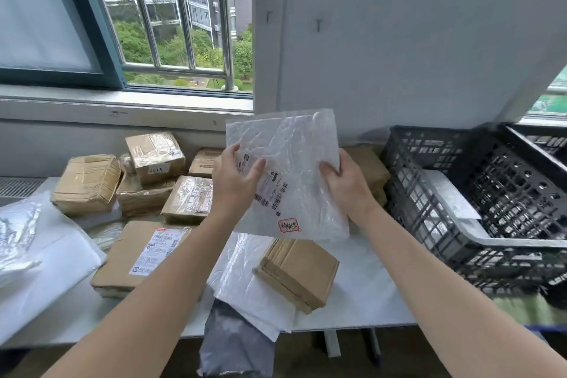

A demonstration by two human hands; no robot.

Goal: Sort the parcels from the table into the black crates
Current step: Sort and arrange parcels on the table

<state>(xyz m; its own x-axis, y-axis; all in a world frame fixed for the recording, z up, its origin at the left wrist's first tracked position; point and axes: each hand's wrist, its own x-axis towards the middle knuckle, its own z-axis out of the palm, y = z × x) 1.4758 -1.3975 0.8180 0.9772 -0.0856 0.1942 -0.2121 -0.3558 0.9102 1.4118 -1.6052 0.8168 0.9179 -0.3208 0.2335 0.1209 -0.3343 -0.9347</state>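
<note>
I hold a flat white plastic mailer (291,159) upright above the table, its printed label and red stamp facing me. My left hand (234,178) grips its left edge, thumb across the label. My right hand (343,181) pinches its right edge. To the right stands a black crate (429,218) tilted toward me, with one white parcel (451,196) lying inside. A second black crate (540,141) sits behind it. Below the mailer lie a small brown box (297,273) and another white mailer (242,279) on the white table (368,294).
Several taped cardboard boxes (153,153) pile up at the back left under the window. A flat brown parcel (138,255) with a label lies in front. White bags (40,255) cover the left end, and a grey bag (233,344) hangs over the front edge.
</note>
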